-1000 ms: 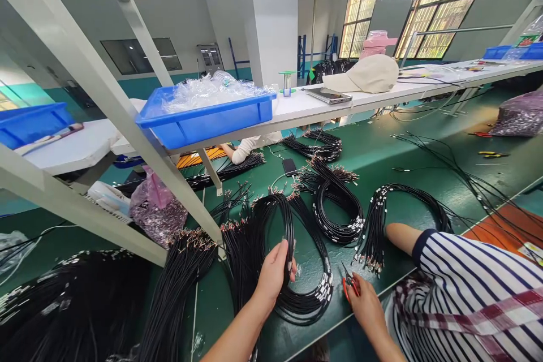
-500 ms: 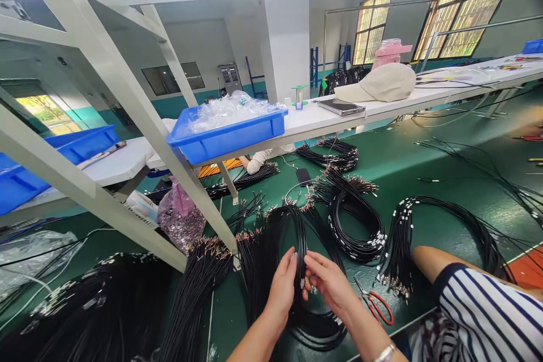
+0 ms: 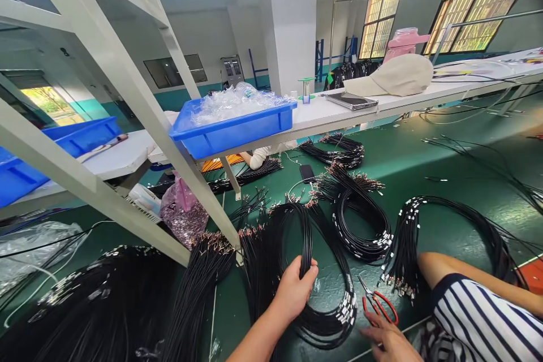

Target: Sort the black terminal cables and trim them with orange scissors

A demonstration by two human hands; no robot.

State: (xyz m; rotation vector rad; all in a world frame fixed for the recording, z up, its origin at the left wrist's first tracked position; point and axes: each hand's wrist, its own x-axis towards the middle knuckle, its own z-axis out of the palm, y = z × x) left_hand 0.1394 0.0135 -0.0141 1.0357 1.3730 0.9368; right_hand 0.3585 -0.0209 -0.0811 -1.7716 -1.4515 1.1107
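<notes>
My left hand [image 3: 297, 289] is wrapped round one side of a looped bundle of black cables [image 3: 306, 232], its thumb across the strands. White tags [image 3: 347, 310] are clustered on the lower right of that loop, which lies on the green floor. At the lower right, my right hand [image 3: 392, 339] has its fingers apart and holds nothing. Its fingertips are close to the red-handled pliers [image 3: 374, 295] lying on the floor; I cannot tell whether they touch.
More cable bundles lie around: one coil [image 3: 360, 226], a tagged bundle [image 3: 407, 243] and a dark heap [image 3: 106, 305]. A slanted metal post [image 3: 203, 198] stands at the left. Overhead is a bench with a blue tray [image 3: 237, 133]. A person's striped clothing [image 3: 479, 311] is at the right.
My right hand has left the cable bundle and moved down and right to the pliers. My left hand has closed round the bundle. The view has shifted slightly.
</notes>
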